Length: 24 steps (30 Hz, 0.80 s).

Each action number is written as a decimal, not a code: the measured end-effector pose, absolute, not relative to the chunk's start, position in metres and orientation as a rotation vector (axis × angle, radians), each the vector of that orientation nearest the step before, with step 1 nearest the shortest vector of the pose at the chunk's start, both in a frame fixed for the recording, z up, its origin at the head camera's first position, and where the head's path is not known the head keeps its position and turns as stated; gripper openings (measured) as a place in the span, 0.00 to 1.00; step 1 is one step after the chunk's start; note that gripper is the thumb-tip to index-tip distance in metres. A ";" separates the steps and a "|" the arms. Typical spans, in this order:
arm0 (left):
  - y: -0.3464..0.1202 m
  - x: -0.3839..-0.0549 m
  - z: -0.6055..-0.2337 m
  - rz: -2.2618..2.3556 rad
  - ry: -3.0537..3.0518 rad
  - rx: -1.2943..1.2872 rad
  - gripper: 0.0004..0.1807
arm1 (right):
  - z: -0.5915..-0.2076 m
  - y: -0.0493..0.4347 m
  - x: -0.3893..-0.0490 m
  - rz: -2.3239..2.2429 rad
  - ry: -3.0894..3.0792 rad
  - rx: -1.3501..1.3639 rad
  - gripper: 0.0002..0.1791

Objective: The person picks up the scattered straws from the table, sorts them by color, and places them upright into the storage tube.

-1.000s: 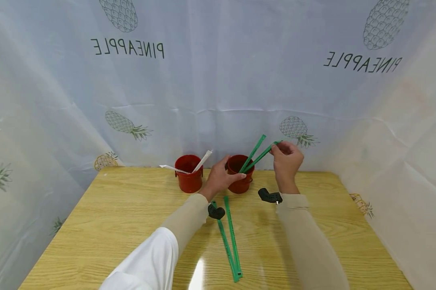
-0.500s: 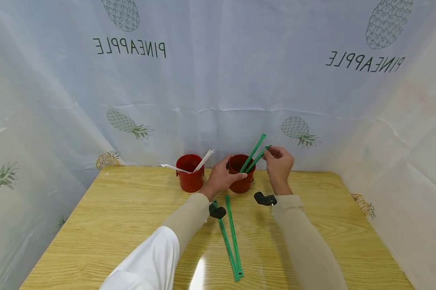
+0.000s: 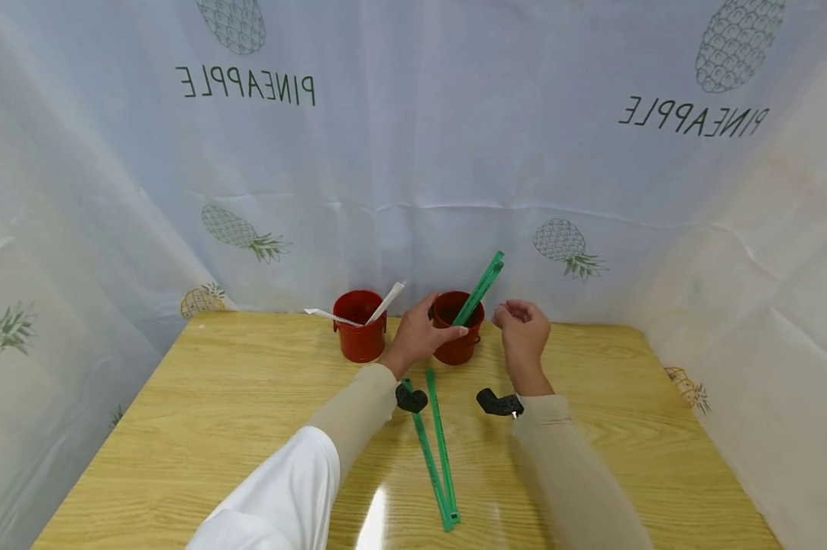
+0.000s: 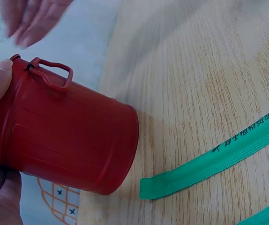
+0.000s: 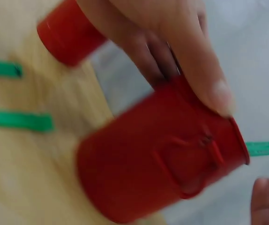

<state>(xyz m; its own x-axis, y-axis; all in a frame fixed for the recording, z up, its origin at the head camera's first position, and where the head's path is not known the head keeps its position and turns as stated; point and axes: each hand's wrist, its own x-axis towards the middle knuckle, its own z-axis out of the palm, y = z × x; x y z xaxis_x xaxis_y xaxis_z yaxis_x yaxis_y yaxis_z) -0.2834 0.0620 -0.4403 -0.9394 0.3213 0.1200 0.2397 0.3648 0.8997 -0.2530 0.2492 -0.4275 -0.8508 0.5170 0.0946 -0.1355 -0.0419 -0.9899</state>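
Beside the red bucket (image 3: 458,334), the right hand (image 3: 523,330) hovers loosely curled.

Red buckets (image 3: 457,330), green strips (image 3: 440,451) (dark print), pineapple-patterned white curtain (image 3: 413,153), wood-grain table (image 3: 214,428).

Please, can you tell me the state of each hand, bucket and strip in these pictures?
Left hand: grips the right red metal bucket.
Right hand: holds nothing, fingers loosely curled, beside that bucket.
Right red metal bucket: upright, two green plastic strips lean inside.
Left red metal bucket: upright, white strips inside.
Two green strips on the wooden table: lying flat.
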 end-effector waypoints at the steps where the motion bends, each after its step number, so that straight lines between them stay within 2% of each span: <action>1: 0.062 -0.283 -0.440 1.644 2.531 0.519 0.54 | -0.429 0.248 -0.247 2.007 -1.768 -0.442 0.11; 6: 0.062 -0.281 -0.439 1.678 2.503 0.523 0.51 | -0.444 0.235 -0.218 2.204 -1.876 -0.611 0.16; 10: 0.062 -0.281 -0.439 1.689 2.497 0.531 0.51 | -0.466 0.219 -0.204 2.160 -2.126 -0.594 0.15; 15: 0.062 -0.280 -0.437 1.648 2.528 0.512 0.53 | -0.485 0.193 -0.204 1.856 -2.426 -0.517 0.09; 20: 0.062 -0.279 -0.436 1.640 2.529 0.505 0.54 | -0.486 0.179 -0.207 1.585 -2.579 -0.441 0.02; 24: 0.061 -0.279 -0.435 1.639 2.536 0.519 0.54 | -0.484 0.171 -0.207 1.456 -2.632 -0.391 0.09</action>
